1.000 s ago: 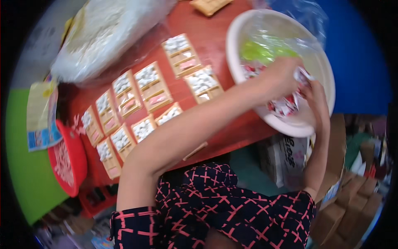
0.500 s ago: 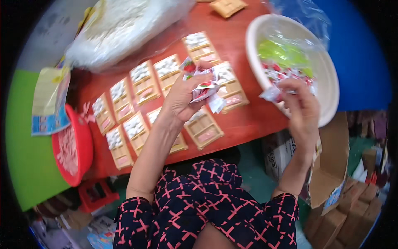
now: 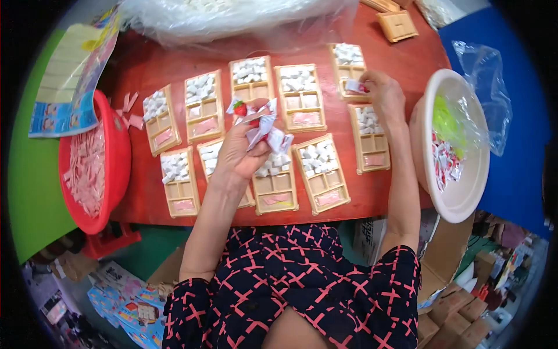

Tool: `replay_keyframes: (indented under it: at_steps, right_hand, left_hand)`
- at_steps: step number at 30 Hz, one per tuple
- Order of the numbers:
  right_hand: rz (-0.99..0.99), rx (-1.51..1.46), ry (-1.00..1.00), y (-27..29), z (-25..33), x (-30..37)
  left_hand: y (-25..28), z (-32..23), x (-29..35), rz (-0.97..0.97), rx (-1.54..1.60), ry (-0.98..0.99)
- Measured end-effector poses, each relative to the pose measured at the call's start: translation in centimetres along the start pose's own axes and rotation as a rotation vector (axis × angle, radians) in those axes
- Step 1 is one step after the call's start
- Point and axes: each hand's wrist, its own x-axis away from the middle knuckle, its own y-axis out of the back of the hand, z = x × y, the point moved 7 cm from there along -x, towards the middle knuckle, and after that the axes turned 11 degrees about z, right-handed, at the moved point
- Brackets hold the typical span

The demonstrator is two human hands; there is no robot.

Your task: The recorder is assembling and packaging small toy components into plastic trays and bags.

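Note:
My left hand point(image 3: 235, 152) is closed around a bunch of small sachets point(image 3: 264, 129), white and red with a strawberry picture. It hovers over the middle trays, partly hiding some. My right hand point(image 3: 386, 98) reaches to the far right tray point(image 3: 337, 62), its fingertips pinching a small white-and-red sachet point(image 3: 354, 86) at the small compartments. Several tan trays stand in two rough rows; one near tray point(image 3: 318, 185) shows white cubes point(image 3: 318, 158) in its large compartment and a pink strip point(image 3: 329, 198) in a lower one. Under my right wrist is another tray point(image 3: 359, 156).
At right a cream basin point(image 3: 424, 168) holds red-and-white sachets and a green bag point(image 3: 446, 123). A red basin point(image 3: 123, 168) of pink strips stands left, beside a printed sheet point(image 3: 64, 87). A big clear plastic bag point(image 3: 232, 29) lies at the back; tan trays point(image 3: 398, 26) lie back right.
My right hand has moved from the cream basin to the far right tray, carrying a sachet. My left hand still holds its bunch. The whole view has shifted.

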Motion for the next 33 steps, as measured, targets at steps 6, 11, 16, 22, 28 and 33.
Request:
replay_keyframes:
  at_steps: [6,11,16,22,28,33]
  right_hand:
    - [0.084,-0.652,0.042,0.6,3.0,1.7]
    - [0.261,-0.546,0.169,-2.0,6.9,2.1]
    - [0.361,-0.653,0.096,-4.6,9.0,3.2]
    - [-0.037,-0.250,0.213,-1.5,6.3,1.7]
    - [-0.102,0.092,0.217,0.3,3.3,-0.1]
    - [-0.049,0.239,0.216,-0.5,3.3,-0.9]
  left_hand:
    - [2.2,-1.3,-0.6,0.061,0.088,-0.037]
    - [1.8,-1.9,0.7,0.082,0.098,-0.034]
    - [2.1,-2.7,2.0,0.025,0.153,-0.066]
    - [2.9,-3.6,2.4,0.003,0.037,-0.079]
    - [1.8,-3.3,2.3,-0.027,-0.033,-0.093]
    - [1.8,-3.3,1.9,-0.003,-0.058,-0.078]
